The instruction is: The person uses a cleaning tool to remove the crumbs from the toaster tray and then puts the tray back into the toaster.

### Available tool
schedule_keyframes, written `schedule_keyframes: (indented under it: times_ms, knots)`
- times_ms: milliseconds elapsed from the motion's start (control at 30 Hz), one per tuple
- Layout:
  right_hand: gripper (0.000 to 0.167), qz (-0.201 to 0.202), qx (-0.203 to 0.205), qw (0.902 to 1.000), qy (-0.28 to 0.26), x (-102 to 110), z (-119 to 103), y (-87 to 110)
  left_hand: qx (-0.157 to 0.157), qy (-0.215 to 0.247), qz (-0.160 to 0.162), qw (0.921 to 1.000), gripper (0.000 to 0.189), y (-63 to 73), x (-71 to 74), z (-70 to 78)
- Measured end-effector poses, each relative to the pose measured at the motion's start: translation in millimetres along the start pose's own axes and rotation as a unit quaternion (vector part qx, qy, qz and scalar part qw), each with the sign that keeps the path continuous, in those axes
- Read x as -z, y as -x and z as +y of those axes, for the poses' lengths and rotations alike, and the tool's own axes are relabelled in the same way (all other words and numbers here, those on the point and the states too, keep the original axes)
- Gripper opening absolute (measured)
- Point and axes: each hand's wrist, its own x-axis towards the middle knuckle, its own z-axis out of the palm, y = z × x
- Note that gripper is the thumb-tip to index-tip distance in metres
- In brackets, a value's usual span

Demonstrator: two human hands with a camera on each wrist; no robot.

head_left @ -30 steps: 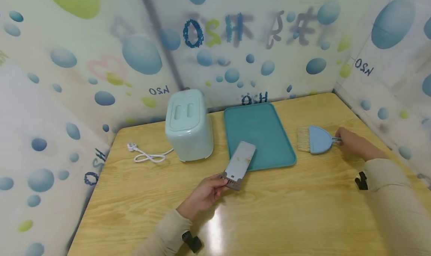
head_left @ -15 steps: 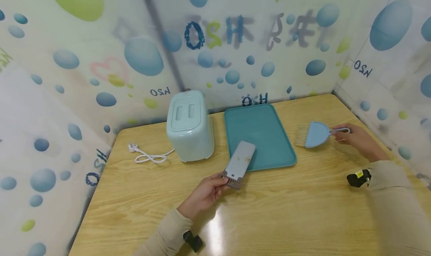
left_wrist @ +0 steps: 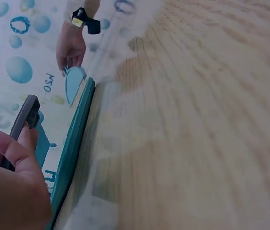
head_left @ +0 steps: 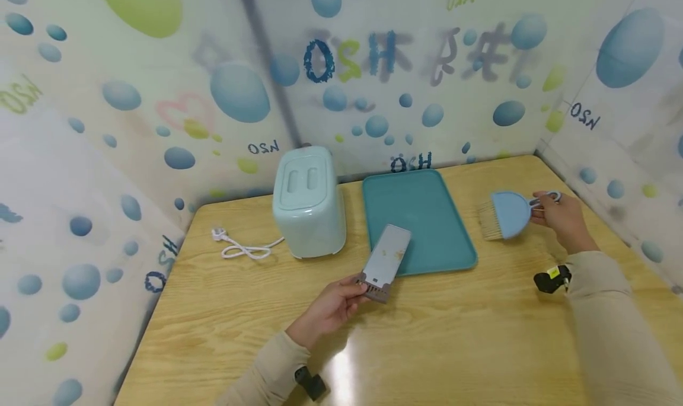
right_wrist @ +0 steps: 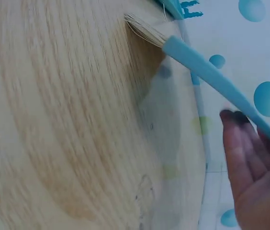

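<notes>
In the head view my left hand pinches the brown slotted end of a toaster crumb tray. Brownish crumbs lie on its grey surface, and its far part overlaps the teal tray. The left wrist view catches the crumb tray nearly edge-on, tilted. At the right, my right hand grips a small blue brush by its looped handle. Its pale bristles point down and left, close over the wood in the right wrist view. Part of the handle is hidden by the fingers.
A mint-green toaster stands at the back left of the wooden table. Its white cord with plug lies looped beside it. A patterned wall borders the table's back edge.
My right hand has raised the brush off the table and tilted it, its handle loop now showing above the fingers. My left hand stays in place with the crumb tray; the head view shifts slightly.
</notes>
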Motion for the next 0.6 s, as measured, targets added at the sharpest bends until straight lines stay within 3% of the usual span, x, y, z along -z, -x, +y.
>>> schedule_keyframes:
  times_ms: [133, 267, 367, 600]
  knots:
    - [0.058, 0.004, -0.033, 0.9994, -0.011, 0.6, -4.6, 2.8, -0.001, 0.000, 0.002, 1.0000, 0.053, -0.9, -1.0, -0.3]
    - [0.039, 0.004, -0.043, 0.9960, -0.078, 1.7, -9.5, 6.8, 0.000, 0.000, 0.002, 1.0000, 0.053, -1.7, -2.8, -0.4]
    - [0.018, -0.007, -0.043, 0.9878, -0.150, 1.7, -13.0, 9.7, 0.001, 0.001, -0.001, 1.0000, 0.053, -2.4, -5.2, -0.4]
    - [0.021, -0.030, -0.047, 0.9711, -0.232, -8.2, -29.7, 13.8, -0.002, 0.008, -0.015, 0.9998, 0.053, -6.2, -12.5, 0.9]
